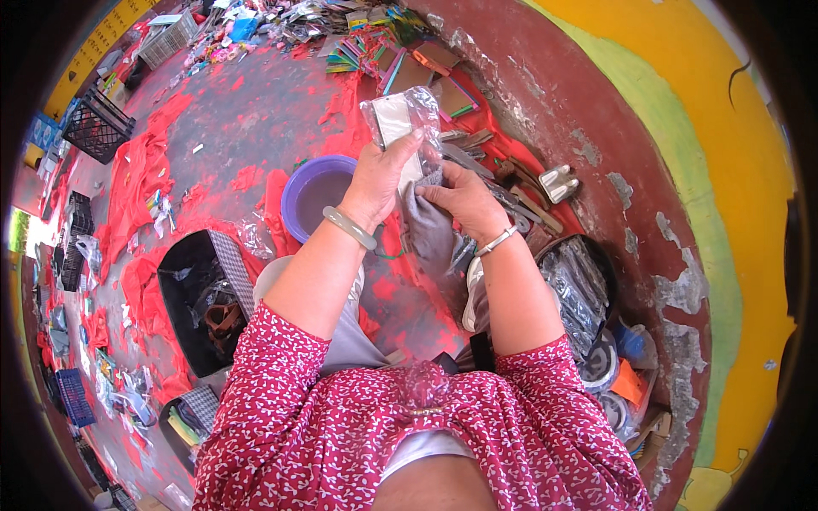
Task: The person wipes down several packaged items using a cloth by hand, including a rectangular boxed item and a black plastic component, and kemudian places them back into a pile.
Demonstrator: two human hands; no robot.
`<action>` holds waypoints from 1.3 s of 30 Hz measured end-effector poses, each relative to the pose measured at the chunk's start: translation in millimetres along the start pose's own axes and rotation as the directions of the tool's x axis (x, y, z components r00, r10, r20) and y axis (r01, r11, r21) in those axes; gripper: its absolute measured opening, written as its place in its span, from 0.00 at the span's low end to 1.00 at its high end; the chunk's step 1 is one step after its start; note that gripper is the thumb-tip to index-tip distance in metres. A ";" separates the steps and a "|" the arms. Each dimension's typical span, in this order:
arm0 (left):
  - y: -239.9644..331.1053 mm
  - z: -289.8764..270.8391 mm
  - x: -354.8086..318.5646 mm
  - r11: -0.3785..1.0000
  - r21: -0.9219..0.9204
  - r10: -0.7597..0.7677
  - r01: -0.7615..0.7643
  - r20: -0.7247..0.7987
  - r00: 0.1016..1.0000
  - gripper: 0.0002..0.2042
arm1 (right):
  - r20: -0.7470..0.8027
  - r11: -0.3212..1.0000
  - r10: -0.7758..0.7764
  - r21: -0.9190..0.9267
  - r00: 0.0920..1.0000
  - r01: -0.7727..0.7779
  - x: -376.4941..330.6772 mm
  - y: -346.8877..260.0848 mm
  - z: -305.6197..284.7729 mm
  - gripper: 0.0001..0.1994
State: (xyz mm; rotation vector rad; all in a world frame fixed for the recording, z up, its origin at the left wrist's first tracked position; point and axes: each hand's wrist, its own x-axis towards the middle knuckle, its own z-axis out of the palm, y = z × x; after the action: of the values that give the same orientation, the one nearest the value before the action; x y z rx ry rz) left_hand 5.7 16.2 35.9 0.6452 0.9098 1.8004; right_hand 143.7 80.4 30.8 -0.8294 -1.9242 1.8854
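Note:
Up in front of me, my left hand [379, 179] is closed around a see-through plastic bag [423, 106] with a flat white piece in it. My left thumb lies along that piece. My right hand [467, 203] pinches a damp-looking grey cloth [429, 226] against the lower end of the bag, and the cloth hangs down below the fingers. A purple basin [292, 198] of murky water stands on the floor just left of my left wrist. Part of its right side is hidden behind my left hand and forearm.
An open black box [179, 319] with a checked flap sits at my left. By my right leg is a dark container [607, 271] of plastic-wrapped things. Long worn pieces [532, 204] lie along the maroon wall [588, 111]. Farther off are coloured boards [375, 55] and a black crate [100, 128].

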 end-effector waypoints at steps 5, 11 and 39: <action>1.3 -9.0 11.6 0.999 0.023 0.027 -0.028 0.022 0.999 0.13 | -0.099 0.967 -0.180 -0.202 0.979 0.157 6.6 4.0 -1.9 0.08; 7.6 -4.7 9.9 0.990 -0.138 -0.016 0.022 0.044 0.999 0.11 | -0.252 0.696 -0.591 -0.639 0.766 0.327 6.1 4.6 6.3 0.06; 32.9 -29.4 15.2 0.986 -0.084 0.116 -0.143 -0.261 0.958 0.17 | -0.294 0.751 -0.202 0.565 0.934 0.340 -3.3 -9.2 -52.7 0.17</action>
State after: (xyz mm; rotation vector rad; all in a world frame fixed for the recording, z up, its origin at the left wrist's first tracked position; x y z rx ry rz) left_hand -39.7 13.7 46.1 0.4209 0.9559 2.0683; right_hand 176.3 120.8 44.4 -0.4814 -1.1058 1.9505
